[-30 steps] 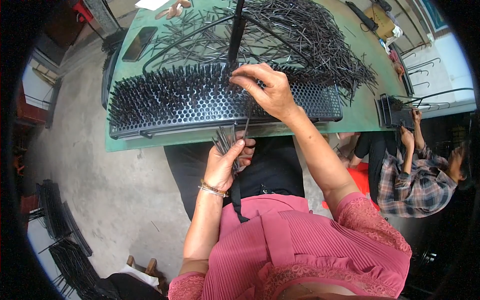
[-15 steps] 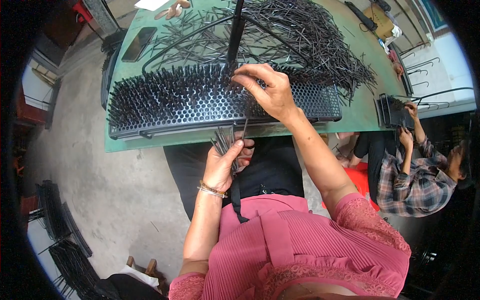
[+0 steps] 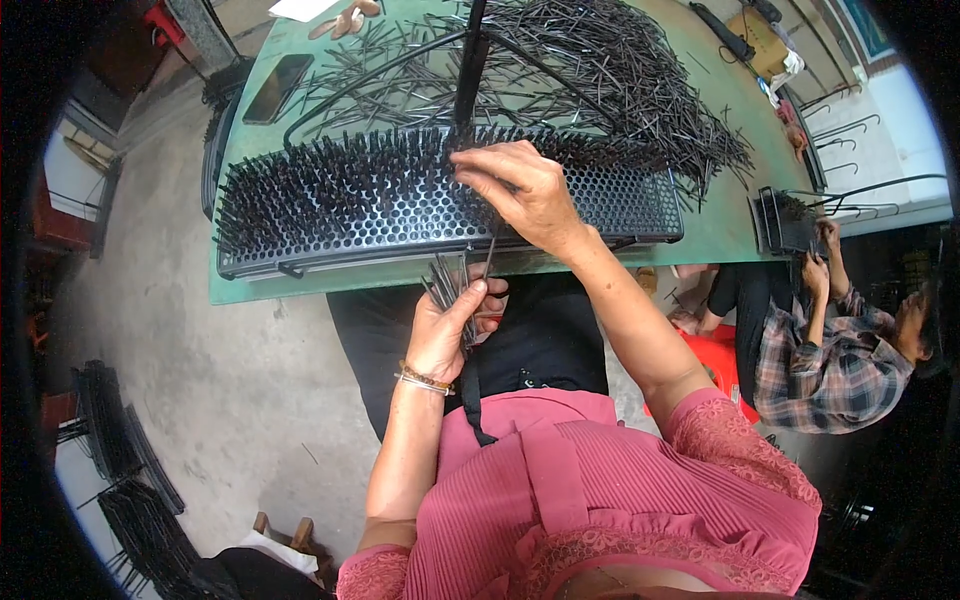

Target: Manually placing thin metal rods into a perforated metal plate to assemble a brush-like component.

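My left hand (image 3: 448, 320) is closed around a loose bundle of thin dark sticks (image 3: 438, 282), with one stick standing up apart from the others near the fingertips. A long black tray with a grid of round holes (image 3: 405, 222) lies across the near edge of the table. Many dark sticks (image 3: 320, 175) stand upright in its holes, densest at the left and along the back. Over the tray's middle, my right hand (image 3: 525, 195) is pinched, fingertips beside the standing sticks. Whatever is between those fingertips cannot be made out.
Behind the tray, a big heap of loose dark sticks (image 3: 610, 65) covers the green table (image 3: 232, 287). A black post with bent rods (image 3: 468, 85) rises behind the tray. A phone (image 3: 278, 88) lies at the left. At the right, another person (image 3: 835, 360) handles a similar tray (image 3: 785, 222).
My right hand has moved slightly left along the tray, still pinched. My left hand and its bundle have barely moved. The other person's hands have shifted a little.
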The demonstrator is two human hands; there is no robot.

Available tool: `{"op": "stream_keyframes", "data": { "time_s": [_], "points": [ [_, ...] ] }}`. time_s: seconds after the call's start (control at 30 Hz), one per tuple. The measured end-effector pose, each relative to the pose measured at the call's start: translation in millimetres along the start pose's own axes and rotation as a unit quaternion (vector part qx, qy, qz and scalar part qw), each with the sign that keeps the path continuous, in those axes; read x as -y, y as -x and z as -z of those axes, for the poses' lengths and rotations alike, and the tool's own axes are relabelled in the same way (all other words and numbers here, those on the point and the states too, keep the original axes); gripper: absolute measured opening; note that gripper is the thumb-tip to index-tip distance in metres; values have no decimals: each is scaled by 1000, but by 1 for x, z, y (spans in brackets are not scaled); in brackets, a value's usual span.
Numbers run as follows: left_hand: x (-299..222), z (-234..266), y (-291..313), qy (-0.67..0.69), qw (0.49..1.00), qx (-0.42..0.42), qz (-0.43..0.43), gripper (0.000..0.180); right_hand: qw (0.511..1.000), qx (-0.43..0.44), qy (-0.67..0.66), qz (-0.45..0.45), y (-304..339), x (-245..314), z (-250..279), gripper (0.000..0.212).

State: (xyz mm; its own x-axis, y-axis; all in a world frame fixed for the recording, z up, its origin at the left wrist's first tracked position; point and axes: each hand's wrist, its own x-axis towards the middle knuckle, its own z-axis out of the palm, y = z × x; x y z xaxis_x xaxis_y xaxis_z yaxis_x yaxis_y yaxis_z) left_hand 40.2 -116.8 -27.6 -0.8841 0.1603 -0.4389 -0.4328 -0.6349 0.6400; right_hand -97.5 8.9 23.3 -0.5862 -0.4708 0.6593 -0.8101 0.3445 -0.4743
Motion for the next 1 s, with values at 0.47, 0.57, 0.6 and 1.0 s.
{"op": "stream_keyframes", "data": {
  "time_s": [0.47, 0.57, 0.6, 1.0],
  "points": [
    [0, 2, 2, 18, 999, 5, -36, 29, 993, -95, 68, 18, 6, 12, 2, 18],
    [-2, 2, 5, 33, 996, -11, -78, 27, 984, -10, -73, -159, 6, 29, 17, 18],
    [-5, -1, 6, 36, 995, -4, -89, 26, 967, 29, -109, -230, 8, 34, 18, 18],
    [-13, -3, 9, 23, 999, 37, -2, 44, 987, -73, -108, -99, -19, 22, -6, 34]
  ]
}}
